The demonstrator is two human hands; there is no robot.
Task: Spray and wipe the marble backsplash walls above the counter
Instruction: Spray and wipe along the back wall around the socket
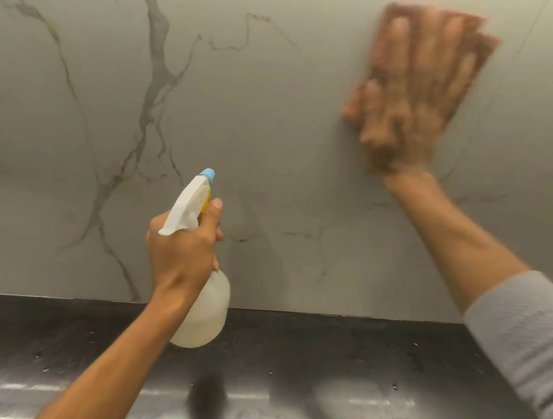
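Note:
The marble backsplash [273, 129] is pale grey with dark veins and fills the upper view. My left hand [183, 252] grips a white spray bottle [204, 311] by its neck, with the blue nozzle tip pointing at the wall. My right hand [412, 98] is blurred and lies flat, fingers straight, pressing a reddish-brown cloth [469, 49] against the upper right of the wall. The cloth shows around the fingers on the top, left and right.
A glossy black counter [325, 356] runs along the bottom below the wall, with small water drops and light reflections on it. A grey sleeve [525, 331] covers my right forearm at the right edge.

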